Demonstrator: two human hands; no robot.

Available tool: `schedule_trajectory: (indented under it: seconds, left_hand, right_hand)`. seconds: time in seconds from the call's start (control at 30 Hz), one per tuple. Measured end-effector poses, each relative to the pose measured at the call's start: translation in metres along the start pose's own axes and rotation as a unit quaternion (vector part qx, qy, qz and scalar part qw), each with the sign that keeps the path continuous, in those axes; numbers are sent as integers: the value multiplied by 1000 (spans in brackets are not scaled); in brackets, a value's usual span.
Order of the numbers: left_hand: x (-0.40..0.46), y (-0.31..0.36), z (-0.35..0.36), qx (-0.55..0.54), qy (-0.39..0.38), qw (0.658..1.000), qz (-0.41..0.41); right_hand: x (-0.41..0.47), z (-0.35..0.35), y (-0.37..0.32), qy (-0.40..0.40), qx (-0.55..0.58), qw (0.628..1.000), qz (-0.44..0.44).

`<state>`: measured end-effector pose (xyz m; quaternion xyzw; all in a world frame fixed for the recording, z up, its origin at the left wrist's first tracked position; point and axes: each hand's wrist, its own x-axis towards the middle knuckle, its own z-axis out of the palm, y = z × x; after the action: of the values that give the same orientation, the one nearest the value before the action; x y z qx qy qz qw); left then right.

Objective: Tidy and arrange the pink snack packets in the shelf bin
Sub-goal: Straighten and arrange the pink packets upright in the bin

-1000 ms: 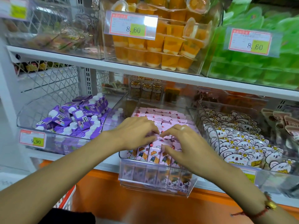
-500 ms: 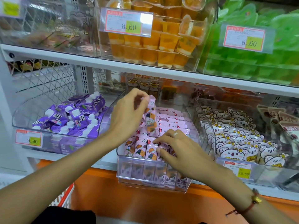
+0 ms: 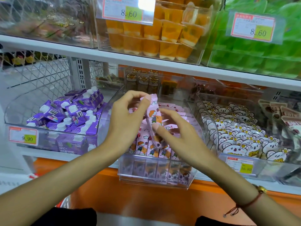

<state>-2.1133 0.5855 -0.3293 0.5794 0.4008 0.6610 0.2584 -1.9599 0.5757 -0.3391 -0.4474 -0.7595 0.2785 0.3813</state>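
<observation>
Above the clear shelf bin [image 3: 154, 173], one pink packet [image 3: 153, 116] hangs lifted.
Your left hand [image 3: 125, 126] pinches its top while your right hand [image 3: 177, 136] grasps its lower end, likely squaring it before you slot it among the upright pink snack packets [image 3: 146, 147] at the bin's front.

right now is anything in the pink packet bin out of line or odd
One pink snack packet is out of its row, held up above the clear bin: the left hand pinches its top and the right hand touches its lower part. The front row stands upright; packets behind lie loosely tilted.
</observation>
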Motion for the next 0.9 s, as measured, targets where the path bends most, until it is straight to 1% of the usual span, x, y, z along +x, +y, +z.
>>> schedule_trajectory:
  seconds: [0.07, 0.13, 0.23, 0.3, 0.47, 0.6, 0.77, 0.9]
  left_hand:
    - [-3, -1, 1, -12, -21, 1000, -19]
    - [-4, -2, 2, -19, -36, 998, -37]
    - [-5, -5, 3, -19, -54, 996, -73]
    - [-6, -7, 2, 0, -69, 995, -76]
    - [-9, -13, 3, 39, -131, 988, -78]
    - [-14, -19, 6, 109, -152, 980, -66]
    - [-14, -19, 5, 108, -165, 979, -49]
    - [-14, -20, 4, 96, -173, 979, -42]
  right_hand:
    - [3, 2, -1, 6, 36, 999, 1]
    - [5, 4, 0, 14, 86, 996, 28]
    - [8, 3, 2, 26, 217, 970, 109]
    - [10, 1, 5, 38, 258, 955, 142]
    - [9, -1, 7, 56, 274, 949, 149]
    - [8, 0, 8, 67, 271, 949, 146]
    - [9, -3, 11, 76, 268, 949, 149]
    - [13, -12, 10, 59, 318, 935, 144]
